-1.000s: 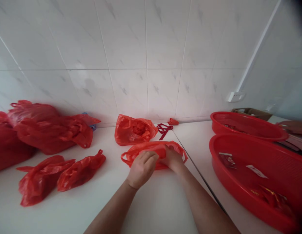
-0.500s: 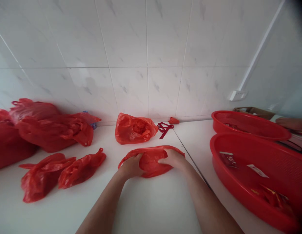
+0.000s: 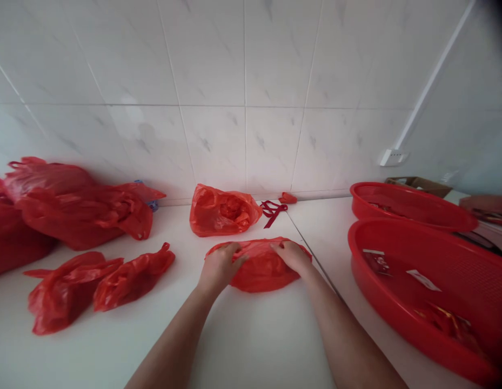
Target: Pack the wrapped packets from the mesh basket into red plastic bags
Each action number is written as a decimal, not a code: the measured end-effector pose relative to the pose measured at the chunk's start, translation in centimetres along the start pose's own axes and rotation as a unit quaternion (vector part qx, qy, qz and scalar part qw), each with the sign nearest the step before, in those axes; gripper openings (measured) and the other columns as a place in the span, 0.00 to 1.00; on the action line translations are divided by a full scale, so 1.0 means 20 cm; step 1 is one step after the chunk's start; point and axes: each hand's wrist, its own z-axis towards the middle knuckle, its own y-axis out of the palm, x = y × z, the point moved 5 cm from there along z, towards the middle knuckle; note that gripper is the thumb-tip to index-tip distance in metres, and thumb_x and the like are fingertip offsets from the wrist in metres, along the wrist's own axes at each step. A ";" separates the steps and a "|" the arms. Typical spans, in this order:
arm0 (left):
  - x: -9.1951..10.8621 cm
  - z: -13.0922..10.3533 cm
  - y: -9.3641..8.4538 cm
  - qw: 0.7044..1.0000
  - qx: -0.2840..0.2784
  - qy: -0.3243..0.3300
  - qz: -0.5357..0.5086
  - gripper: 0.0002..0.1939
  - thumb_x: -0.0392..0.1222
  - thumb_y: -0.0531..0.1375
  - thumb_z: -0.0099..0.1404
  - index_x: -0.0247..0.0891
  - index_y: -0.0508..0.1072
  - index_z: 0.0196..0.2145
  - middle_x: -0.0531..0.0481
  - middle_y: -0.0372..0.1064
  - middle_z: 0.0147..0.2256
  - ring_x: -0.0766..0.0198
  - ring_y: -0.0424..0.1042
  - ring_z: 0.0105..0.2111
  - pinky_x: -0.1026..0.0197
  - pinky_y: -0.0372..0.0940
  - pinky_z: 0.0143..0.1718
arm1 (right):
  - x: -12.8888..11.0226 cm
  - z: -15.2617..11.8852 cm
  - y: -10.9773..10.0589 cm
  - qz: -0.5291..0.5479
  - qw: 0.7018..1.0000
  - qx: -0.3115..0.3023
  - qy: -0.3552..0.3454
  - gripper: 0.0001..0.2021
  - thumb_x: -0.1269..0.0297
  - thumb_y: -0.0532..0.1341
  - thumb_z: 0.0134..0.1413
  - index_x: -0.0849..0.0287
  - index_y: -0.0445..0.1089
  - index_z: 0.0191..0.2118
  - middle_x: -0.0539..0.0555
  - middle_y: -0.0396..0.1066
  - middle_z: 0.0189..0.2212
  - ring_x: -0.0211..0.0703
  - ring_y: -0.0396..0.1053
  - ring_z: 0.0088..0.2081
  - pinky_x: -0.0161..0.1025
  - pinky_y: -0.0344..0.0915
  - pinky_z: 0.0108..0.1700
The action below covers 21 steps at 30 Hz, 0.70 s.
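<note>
A red plastic bag (image 3: pixel 262 273) lies on the white table in front of me, its far edge bunched up. My left hand (image 3: pixel 221 265) is closed on the left part of that edge, with the thumb pointing across the bag. On the right part, my right hand (image 3: pixel 292 255) grips the film with its fingers curled. What the bag holds, if anything, is hidden. Just behind it sits another red plastic bag (image 3: pixel 224 210), its mouth crumpled inward. A dark red ribbon (image 3: pixel 274 210) lies to the right of that one.
Two small tied red bags (image 3: pixel 68 292) lie at the left, before larger filled red bags (image 3: pixel 80 210). Red plastic baskets (image 3: pixel 380 302) stand at the right with a few packets inside. Behind them is a cardboard box (image 3: pixel 424 185). Another person's hand (image 3: pixel 488 203) shows at the right edge.
My hands have moved from inside the bag's opening to its far edge, which is now drawn together more. The view has shifted slightly.
</note>
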 end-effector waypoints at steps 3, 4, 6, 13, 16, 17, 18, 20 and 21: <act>0.13 -0.03 0.05 0.992 -0.022 0.109 0.055 0.11 0.43 0.56 0.61 0.44 0.74 0.40 0.44 0.73 0.38 0.54 0.70 0.39 0.57 0.61 0.39 | -0.04 -0.02 0.02 -0.030 0.999 0.014 -0.003 0.19 0.46 0.54 0.53 0.58 0.69 0.32 0.58 0.74 0.33 0.47 0.71 0.35 0.38 0.59 0.34; 0.17 -0.04 0.09 0.986 -0.060 0.145 0.053 0.13 0.43 0.56 0.61 0.44 0.73 0.43 0.44 0.72 0.41 0.53 0.69 0.43 0.55 0.61 0.43 | -0.05 -0.03 0.02 -0.041 0.999 0.017 -0.005 0.20 0.46 0.54 0.53 0.59 0.69 0.35 0.60 0.74 0.35 0.49 0.71 0.38 0.39 0.59 0.35; 0.22 -0.09 0.17 0.969 -0.149 0.195 0.031 0.19 0.45 0.61 0.57 0.45 0.71 0.48 0.44 0.69 0.49 0.49 0.64 0.51 0.51 0.57 0.51 | -0.06 -0.03 0.03 -0.059 0.998 0.021 -0.003 0.22 0.47 0.54 0.53 0.61 0.67 0.42 0.62 0.73 0.39 0.52 0.70 0.41 0.41 0.60 0.37; 0.26 -0.20 0.29 0.919 -0.340 0.198 0.002 0.10 0.48 0.63 0.55 0.43 0.76 0.34 0.50 0.73 0.37 0.52 0.69 0.45 0.50 0.58 0.50 | 0.01 0.01 0.01 -0.071 0.996 0.042 0.022 0.22 0.47 0.51 0.54 0.60 0.65 0.45 0.60 0.72 0.44 0.49 0.70 0.44 0.40 0.61 0.40; 0.27 -0.16 0.24 0.945 -0.273 0.180 0.021 0.11 0.47 0.57 0.62 0.41 0.74 0.37 0.51 0.72 0.34 0.62 0.70 0.34 0.61 0.62 0.37 | 0.01 0.00 -0.01 -0.090 0.995 0.042 0.014 0.20 0.48 0.52 0.54 0.58 0.67 0.43 0.57 0.73 0.40 0.49 0.71 0.41 0.40 0.61 0.38; 0.26 -0.14 0.21 0.957 -0.233 0.166 0.044 0.11 0.46 0.55 0.63 0.41 0.73 0.40 0.50 0.72 0.36 0.63 0.70 0.34 0.63 0.61 0.34 | 0.00 0.00 -0.01 -0.098 0.994 0.046 0.011 0.19 0.48 0.53 0.54 0.57 0.67 0.44 0.57 0.73 0.40 0.49 0.71 0.41 0.40 0.61 0.38; 0.25 -0.12 0.19 0.966 -0.193 0.151 0.076 0.12 0.45 0.53 0.65 0.40 0.72 0.41 0.49 0.72 0.37 0.63 0.70 0.35 0.63 0.61 0.34 | -0.01 -0.01 -0.02 -0.106 0.993 0.051 0.007 0.19 0.49 0.54 0.53 0.56 0.67 0.44 0.56 0.73 0.40 0.49 0.70 0.42 0.40 0.61 0.38; 0.22 -0.08 0.14 0.971 -0.130 0.133 0.152 0.11 0.41 0.51 0.66 0.40 0.72 0.39 0.47 0.72 0.36 0.61 0.70 0.36 0.61 0.60 0.35 | -0.03 -0.04 -0.04 -0.126 0.990 0.064 -0.003 0.17 0.52 0.57 0.52 0.55 0.68 0.45 0.56 0.73 0.41 0.48 0.70 0.43 0.40 0.61 0.39; 0.20 -0.07 0.13 0.968 -0.108 0.129 0.189 0.10 0.39 0.51 0.65 0.40 0.72 0.37 0.47 0.72 0.36 0.59 0.69 0.38 0.59 0.60 0.37 | -0.05 -0.05 -0.05 -0.136 0.988 0.078 -0.010 0.17 0.53 0.58 0.51 0.54 0.68 0.45 0.56 0.72 0.41 0.48 0.69 0.43 0.39 0.61 0.39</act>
